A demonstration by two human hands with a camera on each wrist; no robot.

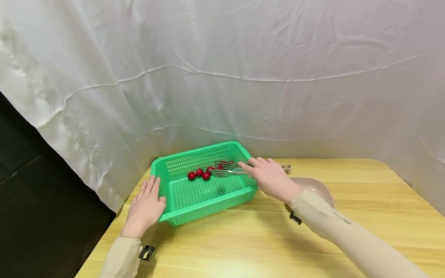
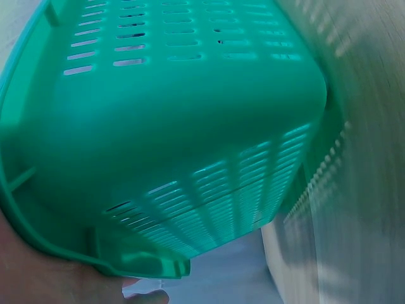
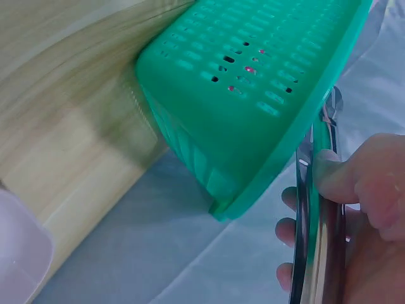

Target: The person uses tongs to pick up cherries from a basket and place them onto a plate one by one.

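Note:
A green perforated plastic basket (image 1: 208, 203) stands on the table, with several dark red cherries (image 1: 199, 172) on its floor toward the back. My left hand (image 1: 144, 208) rests along the basket's left rim, fingers extended and thumb over the edge; the left wrist view shows the basket's outer end wall (image 2: 164, 107) beside that hand. My right hand (image 1: 271, 177) grips metal tongs (image 3: 323, 247) between thumb and fingers above the basket's right rim. The fork-shaped ends of the tongs (image 1: 222, 173) reach over the basket, overlapping some of the cherries in the head view.
A pale pinkish bowl (image 1: 318, 189) stands right of the basket, partly hidden by my right forearm. The wooden table (image 1: 222, 247) ends at a hanging grey-white cloth (image 1: 222, 104) behind the basket. Black material (image 1: 45, 216) lies at the left.

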